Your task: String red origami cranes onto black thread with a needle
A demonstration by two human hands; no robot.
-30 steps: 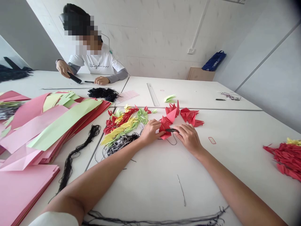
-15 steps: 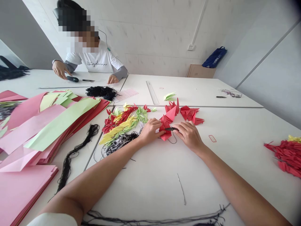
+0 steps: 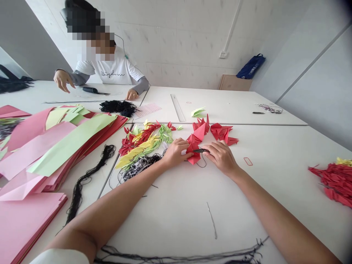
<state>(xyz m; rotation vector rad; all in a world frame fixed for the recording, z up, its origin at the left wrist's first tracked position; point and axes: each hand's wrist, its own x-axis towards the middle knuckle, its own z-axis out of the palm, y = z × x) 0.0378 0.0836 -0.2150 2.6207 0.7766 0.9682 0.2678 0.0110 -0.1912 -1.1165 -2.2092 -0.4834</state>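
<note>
My left hand (image 3: 176, 152) is closed on a red folded paper piece (image 3: 194, 146) near the middle of the table. In my right hand (image 3: 221, 156) is a small black tool (image 3: 201, 150), its dark tip against the red paper. A thin dark cord (image 3: 204, 163) curls on the table just below the tool. More red folded papers (image 3: 221, 132) lie beyond my hands, and a light green one (image 3: 198, 112) sits behind them. To the left of my left hand lie a pile of red, yellow and green folded pieces (image 3: 143, 146) and a black-and-white thread bundle (image 3: 140, 167).
Coloured paper sheets (image 3: 68, 146) cover the left side, beside black thread (image 3: 82, 179). A ruler (image 3: 178, 107) lies farther back. Across the table sits a person (image 3: 112, 69) near a dark-handled tool (image 3: 90, 90). A red pile (image 3: 337, 183) is at the right edge.
The person across the table has moved a hand left, away from the dark-handled tool, which now lies slightly right of and higher than before. My hands look almost unchanged.
</note>
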